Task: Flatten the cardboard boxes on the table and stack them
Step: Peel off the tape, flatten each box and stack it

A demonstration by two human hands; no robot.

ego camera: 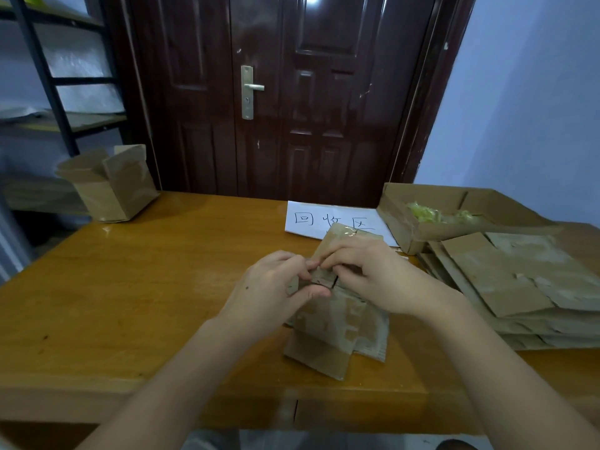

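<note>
**Both hands at work on a small cardboard box**

At far left, on the corner of the wooden worktop [130, 287], an open box [110, 183] standing upright with flaps raised, in front of a metal shelf [61, 102]. Behind, a dark brown door [292, 92] with a metal handle [251, 89]. At centre, a small box [337, 316], tilted and partly collapsed, held just above the worktop: left hand [276, 287] pinching its top flap, thumb beneath and fingers [303, 269] curled over; right hand [380, 274] gripping the same edge from the other side, fingertips meeting those of the left. Just beyond, a white paper sign [324, 219] with handwritten characters, partly hidden by the box. Further right, a shallow cardboard tray [402, 228] holding yellowish scraps [428, 214]. At far right, a stack of flattened boxes [519, 287] lying on the worktop's edge.
</note>
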